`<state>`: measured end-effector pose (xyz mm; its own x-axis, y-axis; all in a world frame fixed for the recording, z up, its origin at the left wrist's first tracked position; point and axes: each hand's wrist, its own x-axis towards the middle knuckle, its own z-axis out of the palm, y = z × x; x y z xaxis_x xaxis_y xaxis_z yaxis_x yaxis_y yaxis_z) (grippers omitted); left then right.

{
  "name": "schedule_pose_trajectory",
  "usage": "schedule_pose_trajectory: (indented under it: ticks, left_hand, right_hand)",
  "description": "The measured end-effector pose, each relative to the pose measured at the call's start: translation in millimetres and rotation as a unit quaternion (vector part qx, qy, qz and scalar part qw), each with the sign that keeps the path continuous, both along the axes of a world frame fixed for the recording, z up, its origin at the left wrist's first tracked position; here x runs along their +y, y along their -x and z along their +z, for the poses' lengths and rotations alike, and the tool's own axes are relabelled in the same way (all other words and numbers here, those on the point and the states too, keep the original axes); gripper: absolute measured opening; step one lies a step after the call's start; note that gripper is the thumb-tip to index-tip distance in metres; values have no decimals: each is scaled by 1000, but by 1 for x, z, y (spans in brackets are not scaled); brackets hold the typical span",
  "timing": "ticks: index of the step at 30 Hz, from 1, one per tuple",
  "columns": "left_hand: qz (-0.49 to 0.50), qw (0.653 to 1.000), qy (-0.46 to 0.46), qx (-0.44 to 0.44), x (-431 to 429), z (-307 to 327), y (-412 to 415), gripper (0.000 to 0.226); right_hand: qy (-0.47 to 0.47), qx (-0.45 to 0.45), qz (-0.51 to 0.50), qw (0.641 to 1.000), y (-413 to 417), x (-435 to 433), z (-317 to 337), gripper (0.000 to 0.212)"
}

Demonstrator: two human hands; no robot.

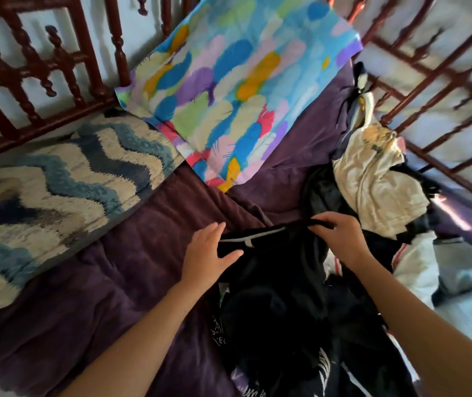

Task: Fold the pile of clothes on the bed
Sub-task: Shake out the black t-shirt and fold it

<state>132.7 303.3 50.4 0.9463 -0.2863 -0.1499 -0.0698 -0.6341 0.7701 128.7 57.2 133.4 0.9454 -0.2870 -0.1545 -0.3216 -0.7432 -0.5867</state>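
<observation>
**While the black garment lies bunched, a crooked fold is the risk**

In the head view, the left hand (209, 250) rests flat on the top hem of the black garment (272, 282), fingers straight and thumb over the cloth. The right hand (340, 239) pinches the same hem with curled fingers. The garment lies between the hands and runs back toward the person, rumpled, on the purple bed cover (114, 282). Just right of the right hand sits the unfolded pile (377, 190), a cream piece uppermost.

The left hand only presses, so a hard tug from the right hand could slide the hem out from under it and skew the edge. Under the right forearm, dark cloth meets other dark pieces, and I cannot tell where one ends. A lift there may drag neighbours along. Creases nearer the person than the hands would likely be folded in unless smoothed.
</observation>
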Motion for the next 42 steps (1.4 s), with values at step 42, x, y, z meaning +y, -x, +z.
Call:
schedule_pose_trajectory:
  ticks: [42]
  left_hand:
    - [-417,865,270,-70,-168,342,169,25]
  right_hand:
    - [68,-416,-99,901,330,-57,421,23]
